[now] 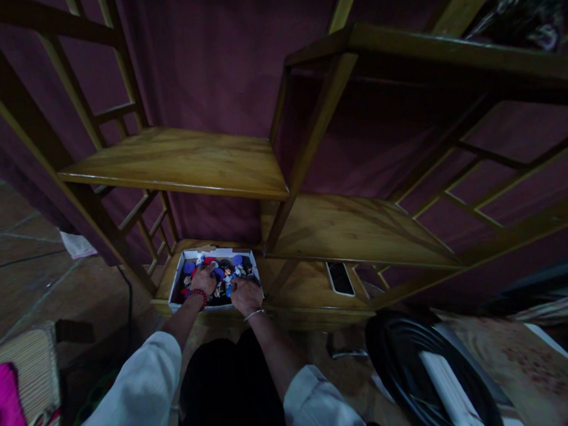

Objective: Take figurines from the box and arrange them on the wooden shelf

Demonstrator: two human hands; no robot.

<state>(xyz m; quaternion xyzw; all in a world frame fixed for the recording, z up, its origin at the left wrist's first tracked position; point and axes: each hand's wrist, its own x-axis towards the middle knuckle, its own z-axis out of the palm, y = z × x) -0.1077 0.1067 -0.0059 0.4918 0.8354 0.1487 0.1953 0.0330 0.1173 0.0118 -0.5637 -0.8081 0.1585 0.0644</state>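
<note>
A shallow white cardboard box (173,292) on the bottom shelf holds several small figurines (228,274) and round blue pieces (237,260) on a dark bottom. My left hand (204,281), with a red bead bracelet, reaches into the box's left half, fingers curled down among the small pieces. Over the front right part is my right hand (246,296), wearing a thin bangle. Its fingers are bent together beside a blue and white figurine. What lies under either hand's fingertips is hidden or too small to make out.
A wooden shelf (178,165) overhangs the box from behind, with an upright post to its right. A phone (340,279) lies on the lower shelf. Coiled black hose (396,354) is on the floor at right. Bright pink cloth (4,408) rests on a woven seat at left.
</note>
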